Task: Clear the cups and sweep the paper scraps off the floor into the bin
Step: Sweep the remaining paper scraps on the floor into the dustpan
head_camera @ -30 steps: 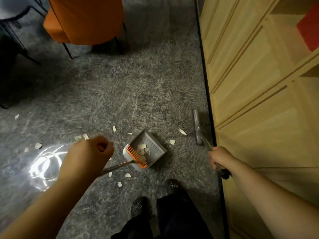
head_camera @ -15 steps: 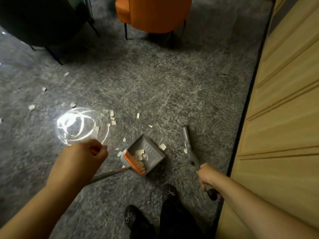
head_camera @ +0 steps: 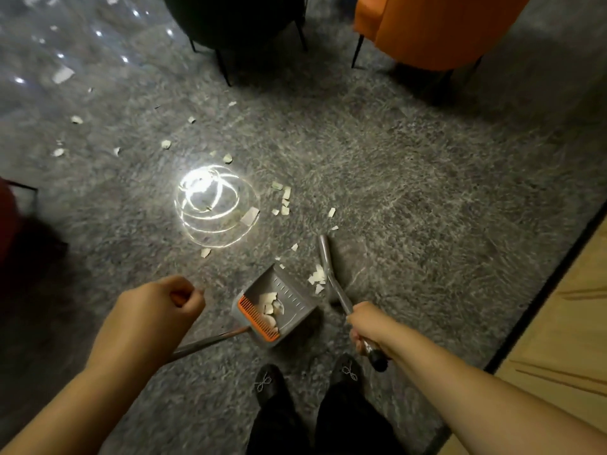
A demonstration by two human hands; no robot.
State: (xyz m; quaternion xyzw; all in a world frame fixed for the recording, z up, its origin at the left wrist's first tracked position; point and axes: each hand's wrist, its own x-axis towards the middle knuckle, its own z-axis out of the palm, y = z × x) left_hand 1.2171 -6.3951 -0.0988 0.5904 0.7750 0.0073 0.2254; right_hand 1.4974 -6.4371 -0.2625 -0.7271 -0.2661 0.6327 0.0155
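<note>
Sweeping step in hand. Pan (head_camera: 279,307) set on floor (head_camera: 410,192), few scraps (head_camera: 271,305) already inside. Pan handle gripped by left hand (head_camera: 154,310), fingers curled round it. Broom (head_camera: 328,267) gripped by right hand (head_camera: 366,323); small scrap pile (head_camera: 317,277) touched by its head, just beside pan mouth. Next, judged: pile to be flicked left into pan, then strays near glare (head_camera: 210,201) gathered. Against earlier frame: broom brought closer to pan, view swung left, more scraps shown.

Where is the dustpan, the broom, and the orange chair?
dustpan (head_camera: 289,298): head view, its grey tray floor.
broom (head_camera: 325,257): head view, its grey head.
orange chair (head_camera: 427,27): head view, its seat shell.
</note>
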